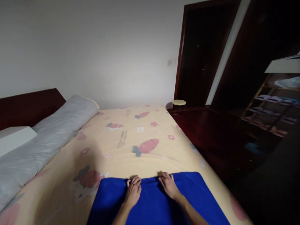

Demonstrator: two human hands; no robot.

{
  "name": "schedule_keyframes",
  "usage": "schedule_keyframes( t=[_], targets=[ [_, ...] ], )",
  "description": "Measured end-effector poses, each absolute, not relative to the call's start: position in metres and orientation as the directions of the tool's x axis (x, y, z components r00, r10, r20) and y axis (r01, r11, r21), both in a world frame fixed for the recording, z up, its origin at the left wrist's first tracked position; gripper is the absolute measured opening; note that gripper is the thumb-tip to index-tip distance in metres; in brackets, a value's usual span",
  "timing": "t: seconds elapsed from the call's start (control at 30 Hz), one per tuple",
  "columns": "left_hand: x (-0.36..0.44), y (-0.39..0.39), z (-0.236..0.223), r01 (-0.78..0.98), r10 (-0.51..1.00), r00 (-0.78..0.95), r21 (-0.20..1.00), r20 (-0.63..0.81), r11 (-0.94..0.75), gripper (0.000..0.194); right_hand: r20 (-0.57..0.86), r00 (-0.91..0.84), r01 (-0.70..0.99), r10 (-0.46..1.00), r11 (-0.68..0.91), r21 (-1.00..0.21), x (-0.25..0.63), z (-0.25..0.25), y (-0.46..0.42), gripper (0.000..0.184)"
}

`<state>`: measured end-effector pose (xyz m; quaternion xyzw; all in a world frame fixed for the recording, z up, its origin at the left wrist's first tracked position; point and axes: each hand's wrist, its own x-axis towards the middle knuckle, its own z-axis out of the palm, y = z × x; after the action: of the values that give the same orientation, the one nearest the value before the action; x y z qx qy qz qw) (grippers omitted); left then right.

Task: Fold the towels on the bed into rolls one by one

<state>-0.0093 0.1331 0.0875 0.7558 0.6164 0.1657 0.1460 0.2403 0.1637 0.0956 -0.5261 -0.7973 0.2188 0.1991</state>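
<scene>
A bright blue cloth lies spread on the near part of a bed with a cream sheet printed with carrots and flowers. My left hand rests on the cloth near its far edge, fingers curled over the hem. My right hand lies beside it, a little to the right, its fingers also bent at the same far edge. Both hands press on or grip the cloth's edge; the fingertips are partly tucked under.
A rolled grey quilt lies along the left side against a dark wooden headboard. A white box sits at far left. A small round stool stands by the dark doorway. Shelves stand at right.
</scene>
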Motion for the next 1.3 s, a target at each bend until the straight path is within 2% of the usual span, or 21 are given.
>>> schedule_keyframes(
  t=[0.13, 0.23, 0.33, 0.4, 0.47, 0.57, 0.67, 0.73, 0.83, 0.93, 1.03, 1.13, 1.3],
  targets=[
    [-0.007, 0.144, 0.091, 0.895, 0.987, 0.151, 0.415, 0.06, -0.162, 0.044, 0.082, -0.372, 0.76, 0.925, 0.354, -0.545, 0.243, 0.093, 0.168, 0.046],
    [-0.007, 0.151, 0.092, 0.917, 0.987, 0.151, 0.367, 0.044, -0.157, 0.048, 0.078, -0.354, 0.796, 0.932, 0.344, -0.498, 0.247, 0.088, 0.171, 0.045],
    [-0.004, 0.154, 0.087, 0.947, 0.992, 0.123, 0.301, -0.032, -0.108, 0.055, 0.112, -0.323, 0.823, 0.94, 0.337, -0.457, 0.244, 0.085, 0.167, 0.048],
    [0.002, 0.151, 0.081, 0.968, 0.995, 0.061, 0.248, -0.082, -0.039, 0.059, 0.11, -0.37, 0.799, 0.922, 0.377, -0.468, 0.236, 0.083, 0.16, 0.051],
    [0.011, 0.146, 0.072, 0.979, 0.998, 0.011, 0.202, -0.063, 0.002, 0.06, 0.057, -0.458, 0.753, 0.887, 0.421, -0.505, 0.224, 0.081, 0.151, 0.054],
    [0.022, 0.137, 0.059, 0.981, 0.997, 0.08, 0.178, 0.021, -0.083, 0.06, -0.051, -0.51, 0.732, 0.859, 0.402, -0.55, 0.206, 0.079, 0.143, 0.062],
    [0.017, 0.132, 0.053, 0.966, 0.982, 0.186, 0.181, 0.015, -0.186, 0.057, -0.082, -0.463, 0.768, 0.883, 0.353, -0.534, 0.204, 0.082, 0.146, 0.064],
    [-0.003, 0.131, 0.055, 0.974, 0.987, 0.159, 0.168, -0.02, -0.153, 0.054, -0.069, -0.423, 0.801, 0.903, 0.338, -0.495, 0.22, 0.082, 0.152, 0.061],
    [-0.055, 0.128, 0.062, 0.994, 0.999, 0.015, 0.105, -0.044, -0.011, 0.052, -0.044, -0.333, 0.867, 0.942, 0.288, -0.408, 0.27, 0.072, 0.161, 0.056],
    [-0.114, 0.122, 0.063, 0.988, 0.986, -0.155, 0.003, -0.055, 0.155, 0.053, 0.003, -0.137, 0.946, 0.991, 0.132, -0.295, 0.331, 0.054, 0.165, 0.053],
    [-0.152, 0.116, 0.058, 0.967, 0.969, -0.245, -0.085, -0.032, 0.241, 0.053, 0.064, -0.044, 0.973, 0.997, 0.057, -0.222, 0.374, 0.041, 0.169, 0.05],
    [-0.163, 0.116, 0.052, 0.938, 0.947, -0.32, -0.136, 0.004, 0.318, 0.054, 0.12, 0.001, 0.989, 0.993, 0.016, -0.144, 0.388, 0.042, 0.179, 0.045],
    [-0.16, 0.123, 0.047, 0.916, 0.924, -0.383, -0.128, -0.001, 0.379, 0.053, 0.166, 0.026, 0.997, 0.986, -0.013, -0.08, 0.384, 0.058, 0.2, 0.036]
  ],
)
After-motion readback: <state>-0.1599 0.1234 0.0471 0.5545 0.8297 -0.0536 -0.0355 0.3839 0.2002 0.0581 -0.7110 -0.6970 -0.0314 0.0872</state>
